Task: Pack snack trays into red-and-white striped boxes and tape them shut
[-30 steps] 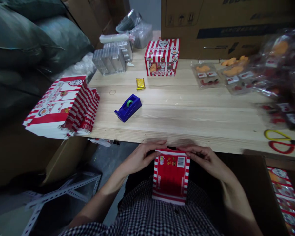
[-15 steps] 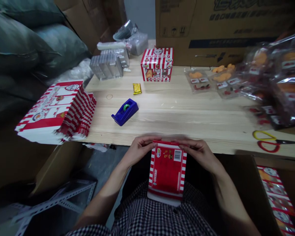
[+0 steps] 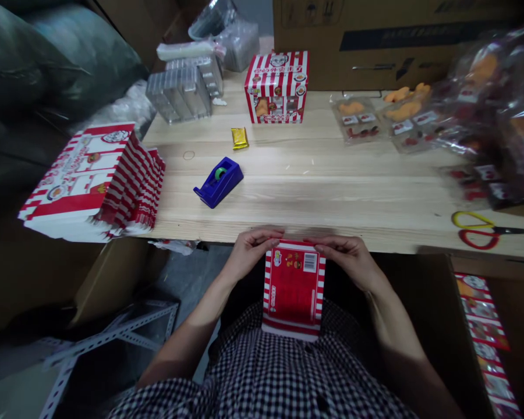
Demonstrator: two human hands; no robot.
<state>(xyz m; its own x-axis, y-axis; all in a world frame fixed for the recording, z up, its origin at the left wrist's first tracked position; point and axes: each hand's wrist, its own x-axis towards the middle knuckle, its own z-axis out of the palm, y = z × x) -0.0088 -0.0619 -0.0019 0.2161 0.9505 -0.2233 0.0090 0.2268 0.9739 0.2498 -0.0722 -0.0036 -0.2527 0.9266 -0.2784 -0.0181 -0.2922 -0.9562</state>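
Between my two hands is a red carton (image 3: 293, 288) with striped red-and-white sides and a barcode facing up. It hangs over my lap at the table's front edge, its lower end by my checked shirt. My left hand (image 3: 254, 251) grips its upper left corner, thumb on the printed face. On the upper right corner, my right hand (image 3: 341, 256) pinches the same way. The fingers behind the top edge are partly hidden. Beyond the hands lie a blue tape dispenser (image 3: 219, 183) and a small yellow packet (image 3: 240, 138).
A stack of flat striped cartons (image 3: 82, 174) overhangs the table's left edge. An assembled striped box (image 3: 276, 87) stands at the back, beside clear plastic trays (image 3: 179, 93). Bagged toy food (image 3: 358, 119) and scissors (image 3: 480, 230) lie right. Finished boxes (image 3: 484, 331) fill a carton below.
The view has tipped downward and shifted slightly, so the tabletop things sit higher in it. Both hands keep their hold on the red carton, which looks a little more foreshortened.
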